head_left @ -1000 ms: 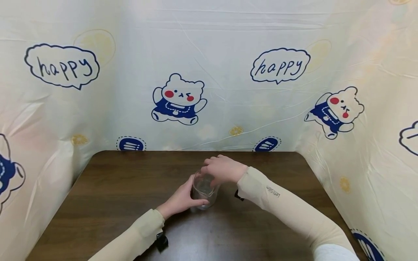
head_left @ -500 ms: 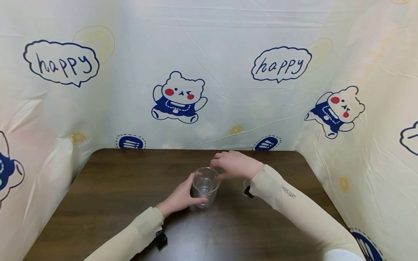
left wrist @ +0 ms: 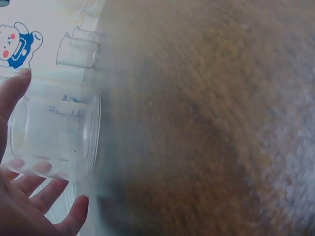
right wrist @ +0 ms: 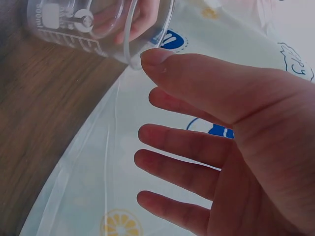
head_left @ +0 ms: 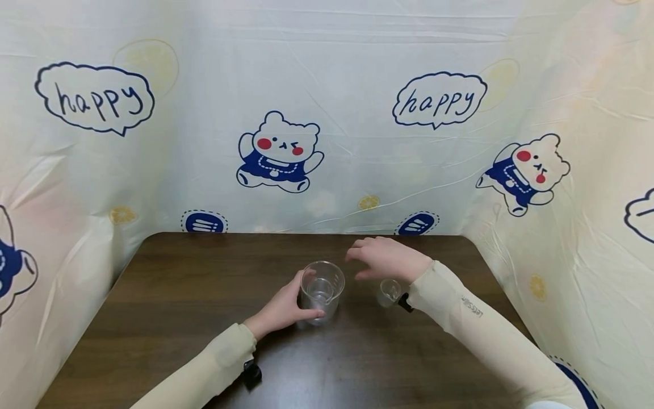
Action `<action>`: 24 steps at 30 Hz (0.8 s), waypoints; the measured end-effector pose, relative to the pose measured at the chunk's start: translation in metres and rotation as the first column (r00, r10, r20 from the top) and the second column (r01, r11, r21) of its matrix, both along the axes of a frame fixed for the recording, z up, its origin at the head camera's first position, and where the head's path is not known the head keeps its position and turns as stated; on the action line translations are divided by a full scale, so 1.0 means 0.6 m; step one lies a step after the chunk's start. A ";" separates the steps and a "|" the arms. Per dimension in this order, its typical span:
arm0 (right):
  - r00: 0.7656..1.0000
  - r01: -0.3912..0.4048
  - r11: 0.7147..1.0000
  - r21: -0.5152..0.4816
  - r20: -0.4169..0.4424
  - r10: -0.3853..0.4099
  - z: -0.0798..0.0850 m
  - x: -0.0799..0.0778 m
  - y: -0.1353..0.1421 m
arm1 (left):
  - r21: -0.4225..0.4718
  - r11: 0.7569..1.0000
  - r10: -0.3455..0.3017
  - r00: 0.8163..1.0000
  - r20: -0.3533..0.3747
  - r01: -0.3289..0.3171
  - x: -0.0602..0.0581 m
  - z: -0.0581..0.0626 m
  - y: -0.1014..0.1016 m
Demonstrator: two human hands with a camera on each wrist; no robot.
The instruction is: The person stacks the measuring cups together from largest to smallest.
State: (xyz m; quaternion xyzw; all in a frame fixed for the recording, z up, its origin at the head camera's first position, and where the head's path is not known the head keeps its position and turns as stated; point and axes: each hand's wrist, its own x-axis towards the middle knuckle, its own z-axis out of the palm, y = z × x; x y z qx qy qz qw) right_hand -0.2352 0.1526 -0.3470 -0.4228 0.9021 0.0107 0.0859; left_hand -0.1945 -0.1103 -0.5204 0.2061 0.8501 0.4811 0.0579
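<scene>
Upright on the brown table stands a clear glass beaker [head_left: 331, 311]. My left hand [head_left: 278, 308] grips its side, thumb in front and fingers curled round behind. White volume marks show on the beaker [right wrist: 66, 24] in the right wrist view, and a smaller rounded glass outline shows inside it. My right hand [head_left: 389, 259] hovers to the right of the beaker, fingers spread and holding nothing. Below the right hand, beside its wrist, a smaller glass beaker [head_left: 388, 294] stands on the table. In the left wrist view a small beaker [left wrist: 76, 53] has another glass vessel [left wrist: 87, 33] behind it.
The table [head_left: 194, 295] has a rounded far edge that meets a pale printed curtain [head_left: 357, 170]. The curtain also hangs along the left and right sides. A small black device [head_left: 252, 375] sits under the left wrist.
My right hand has moved from over the beaker's mouth out to the right, its fingers now apart from the rim. The smaller beaker has come into view beside the right wrist. The left hand stays put.
</scene>
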 end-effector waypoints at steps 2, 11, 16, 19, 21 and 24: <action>1.000 0.013 1.000 -0.005 0.017 -0.013 0.000 0.002 0.008 | 0.003 1.000 -0.001 1.000 -0.004 0.001 0.000 0.001 0.000; 0.999 0.027 1.000 -0.008 0.020 -0.027 -0.013 0.003 0.044 | -0.009 1.000 0.005 1.000 -0.003 -0.005 0.003 0.000 -0.001; 0.997 0.050 0.999 -0.018 0.055 -0.049 -0.015 0.004 0.062 | -0.007 1.000 0.003 1.000 0.005 -0.003 0.004 0.000 -0.002; 0.997 0.053 0.998 -0.028 0.056 -0.052 -0.018 0.003 0.072 | -0.004 1.000 0.002 1.000 0.005 -0.002 0.003 0.002 -0.002; 0.996 0.064 0.998 -0.026 0.057 -0.062 -0.020 0.003 0.079 | -0.004 1.000 -0.001 1.000 -0.001 0.001 0.003 0.002 -0.001; 0.996 0.074 0.997 -0.018 0.050 -0.073 -0.025 0.004 0.090 | -0.005 1.000 -0.004 1.000 -0.001 0.004 0.003 0.004 -0.001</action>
